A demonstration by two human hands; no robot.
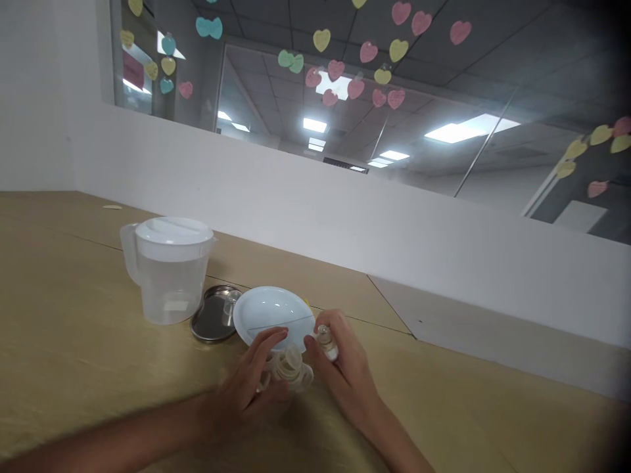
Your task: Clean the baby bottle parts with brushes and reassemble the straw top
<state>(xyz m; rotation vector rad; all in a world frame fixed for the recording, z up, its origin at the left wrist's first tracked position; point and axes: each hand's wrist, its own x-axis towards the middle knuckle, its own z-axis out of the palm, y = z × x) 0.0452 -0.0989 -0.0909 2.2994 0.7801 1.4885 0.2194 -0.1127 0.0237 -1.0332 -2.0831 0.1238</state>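
Observation:
My left hand (pixel 251 387) curls around a small clear container (pixel 292 369) that rests on the wooden table, fingers touching its side and top. My right hand (pixel 342 368) pinches a small clear bottle (pixel 326 341) between thumb and forefinger, just right of the container. A pale blue round plate (pixel 271 314) lies right behind both hands. What the container holds is too blurred to make out.
A clear plastic pitcher (pixel 167 270) with a white lid stands at the left, holding water. A metal kidney-shaped tray (pixel 210 318) with a small glass in it lies between pitcher and plate. A white partition wall (pixel 345 217) runs behind the wooden table (pixel 73 341).

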